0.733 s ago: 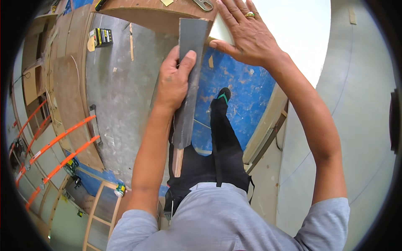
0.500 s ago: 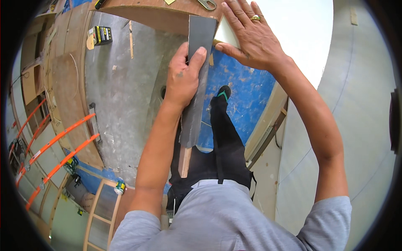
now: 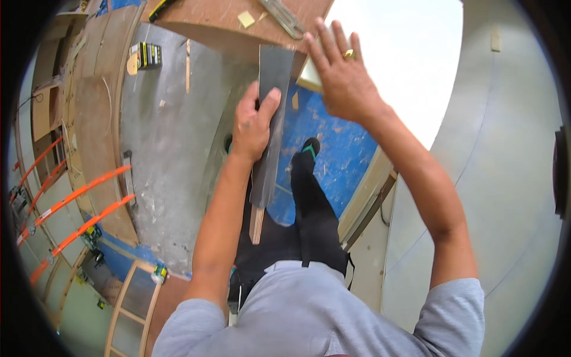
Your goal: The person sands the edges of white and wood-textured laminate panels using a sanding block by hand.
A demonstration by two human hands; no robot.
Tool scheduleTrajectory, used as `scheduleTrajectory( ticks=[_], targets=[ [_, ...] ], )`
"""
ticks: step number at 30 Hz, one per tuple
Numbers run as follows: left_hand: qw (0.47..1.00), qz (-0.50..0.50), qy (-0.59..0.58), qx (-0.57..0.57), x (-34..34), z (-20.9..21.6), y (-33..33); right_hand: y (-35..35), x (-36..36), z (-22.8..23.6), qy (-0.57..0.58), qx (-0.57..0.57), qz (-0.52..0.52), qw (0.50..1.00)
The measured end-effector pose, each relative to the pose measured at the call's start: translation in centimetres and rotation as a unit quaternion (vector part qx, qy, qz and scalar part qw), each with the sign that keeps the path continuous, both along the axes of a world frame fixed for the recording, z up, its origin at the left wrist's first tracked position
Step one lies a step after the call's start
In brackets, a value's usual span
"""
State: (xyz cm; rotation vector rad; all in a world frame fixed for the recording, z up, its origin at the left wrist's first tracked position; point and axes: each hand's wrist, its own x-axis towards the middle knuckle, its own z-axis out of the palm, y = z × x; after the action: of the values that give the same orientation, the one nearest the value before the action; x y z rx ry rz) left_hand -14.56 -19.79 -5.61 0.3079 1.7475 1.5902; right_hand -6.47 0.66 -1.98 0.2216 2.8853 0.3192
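Gripping a wooden stick (image 3: pixel 256 227) wrapped in a dark grey sheet (image 3: pixel 276 65) with the left hand (image 3: pixel 251 130), lengthwise between the grey shirt (image 3: pixel 297 309) and the brown counter (image 3: pixel 208 15), while holding the right hand (image 3: pixel 351 86) open, with fingers spread, over the corner of the white board (image 3: pixel 410 59).

The brown surface (image 3: pixel 205 13) toward twelve o'clock bears a metal tool (image 3: pixel 281 16), a yellow square (image 3: pixel 245 19) and, at eleven, apparently a cutter (image 3: pixel 159 9). Toward half past ten, the grey floor (image 3: pixel 160 134) carries a dark box (image 3: pixel 150 55) and a wooden strip (image 3: pixel 188 68).
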Motion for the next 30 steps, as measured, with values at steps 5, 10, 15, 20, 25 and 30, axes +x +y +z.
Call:
scheduleTrajectory(
  ticks=[5,10,15,20,25,30],
  targets=[
    [0.995,0.056,-0.064,0.05,1.8,-0.4,-0.8,-0.3,0.8,0.5,0.027,-0.175,0.015,0.984],
    [0.994,0.053,-0.09,0.024,2.2,0.1,-3.2,-2.8,2.5,1.1,0.026,-0.187,0.03,0.982],
    [0.995,0.045,-0.088,0.015,3.0,0.5,-4.0,-3.2,3.6,-0.2,0.108,-0.224,0.002,0.969],
    [0.999,0.022,-0.024,0.01,3.6,1.3,-3.8,-4.0,3.0,-1.9,0.118,-0.224,-0.014,0.967],
    [1.0,0.012,-0.007,-0.006,4.4,2.4,-3.6,-4.0,3.0,-1.9,0.105,-0.179,-0.01,0.978],
    [0.998,0.002,-0.034,-0.048,3.2,0.3,-2.6,-4.4,3.0,-1.7,0.071,-0.133,-0.009,0.988]
  ],
)
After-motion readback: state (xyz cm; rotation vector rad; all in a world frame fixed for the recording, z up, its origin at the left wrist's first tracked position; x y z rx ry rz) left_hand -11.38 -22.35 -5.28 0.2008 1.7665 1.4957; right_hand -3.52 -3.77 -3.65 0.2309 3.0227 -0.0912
